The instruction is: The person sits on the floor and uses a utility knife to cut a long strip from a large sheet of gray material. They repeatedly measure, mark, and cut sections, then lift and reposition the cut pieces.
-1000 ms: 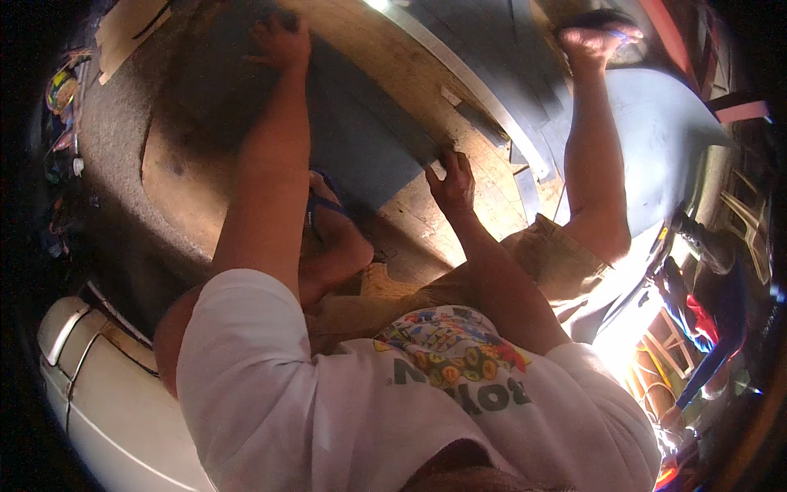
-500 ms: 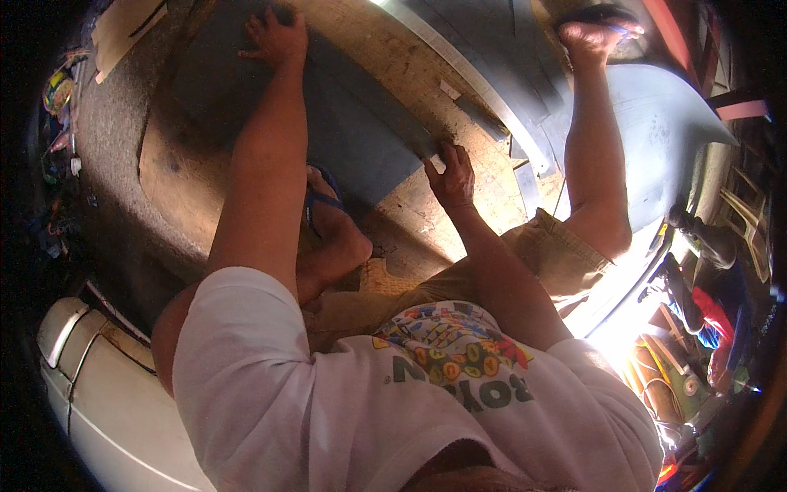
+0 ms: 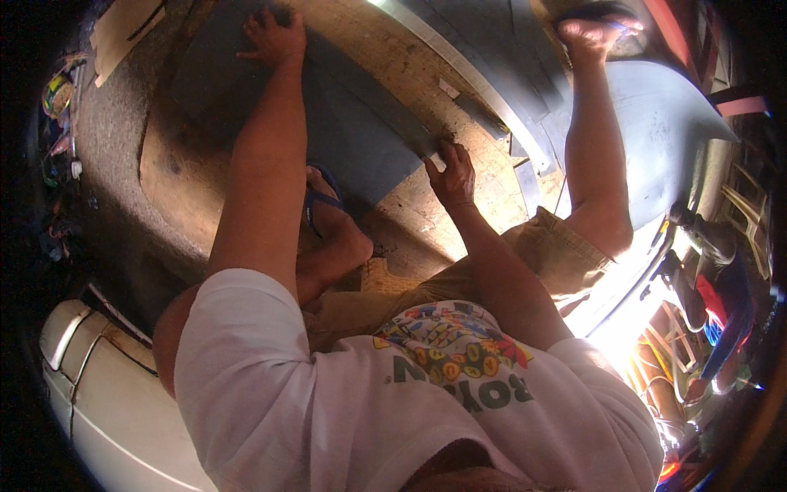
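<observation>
A dark grey flat sheet [image 3: 357, 135] lies on a worn brown board [image 3: 492, 193] in front of me. At the sheet's far left part, my left hand [image 3: 277, 41] rests with its fingers spread. My right hand [image 3: 452, 180] is at the sheet's near right corner, thumb and fingers apart. Its thumb is by the corner; whether it presses on the sheet I cannot tell. Beyond the right hand runs a long pale metal strip [image 3: 467, 67], with smaller offcuts [image 3: 482, 117] beside it.
My sandalled feet [image 3: 326, 201] [image 3: 592, 34] are on either side of the work. To the right is a large pale grey sheet [image 3: 668, 135]. Another person [image 3: 721, 279] bends among cables and tools at far right. A cream-coloured rounded panel [image 3: 123, 394] stands at lower left.
My hands and the dark sheet hold almost still. The other person at far right has shifted, with an arm reaching lower.
</observation>
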Demonstrator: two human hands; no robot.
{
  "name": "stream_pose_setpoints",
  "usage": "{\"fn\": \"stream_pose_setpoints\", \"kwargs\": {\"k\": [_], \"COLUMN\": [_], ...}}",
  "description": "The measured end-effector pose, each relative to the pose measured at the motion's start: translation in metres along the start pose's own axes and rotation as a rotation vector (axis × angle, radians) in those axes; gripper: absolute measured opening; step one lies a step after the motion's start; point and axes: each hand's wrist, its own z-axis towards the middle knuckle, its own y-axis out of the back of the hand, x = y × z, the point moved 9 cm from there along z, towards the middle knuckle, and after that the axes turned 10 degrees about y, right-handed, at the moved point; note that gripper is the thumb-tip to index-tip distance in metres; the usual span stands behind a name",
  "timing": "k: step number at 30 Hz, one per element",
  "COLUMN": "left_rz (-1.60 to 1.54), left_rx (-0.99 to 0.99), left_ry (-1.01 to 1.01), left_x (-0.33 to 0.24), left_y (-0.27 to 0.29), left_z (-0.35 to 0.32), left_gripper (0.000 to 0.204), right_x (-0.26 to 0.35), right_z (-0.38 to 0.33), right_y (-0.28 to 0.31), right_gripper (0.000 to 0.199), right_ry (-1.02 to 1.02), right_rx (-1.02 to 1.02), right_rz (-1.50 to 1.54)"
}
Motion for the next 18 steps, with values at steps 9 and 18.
{"fn": "stream_pose_setpoints", "kwargs": {"k": [9, 18], "left_rz": [0.14, 0.056], "left_rx": [-0.049, 0.028], "left_ry": [0.077, 0.111], "left_x": [0.009, -0.01], "left_y": [0.023, 0.031], "left_z": [-0.005, -0.015], "left_gripper": [0.078, 0.078], "right_x": [0.0, 0.001], "right_z": [0.001, 0.0], "right_y": [-0.015, -0.011], "right_gripper": [0.046, 0.042], "right_ry": [0.017, 0.014], "right_rx": [0.009, 0.027], "right_rz": [0.089, 0.046]}}
